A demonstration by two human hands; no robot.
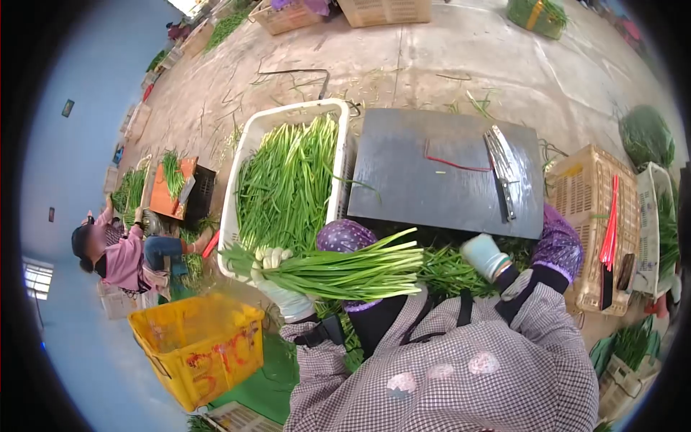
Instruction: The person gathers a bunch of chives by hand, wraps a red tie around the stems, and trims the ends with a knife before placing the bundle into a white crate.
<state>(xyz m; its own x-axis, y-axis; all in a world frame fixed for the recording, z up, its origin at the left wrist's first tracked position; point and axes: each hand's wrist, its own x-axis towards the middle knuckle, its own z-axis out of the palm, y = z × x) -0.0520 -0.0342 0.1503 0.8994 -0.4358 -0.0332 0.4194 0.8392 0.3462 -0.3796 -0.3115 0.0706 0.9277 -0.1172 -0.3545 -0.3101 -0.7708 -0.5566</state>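
Note:
A bunch of long green stalks (360, 272) with pale ends lies sideways in front of my body. My gloved left hand (277, 277) is wrapped round its leafy end, near the front edge of a white crate (344, 144) full of similar green stalks (288, 180). My right hand (484, 257), in a pale glove, is beside the near edge of a dark board (425, 173); its fingers are hard to make out. A knife (508, 194) and a red strip (461, 165) lie on the board. More loose greens (453, 270) show between my hands.
A yellow crate (223, 360) stands at the lower left. On the right, a tan crate (576, 230) bears red ties (610, 230). Another person (122, 259) sits at the far left by an orange board (169, 191). Scraps litter the floor (410, 72).

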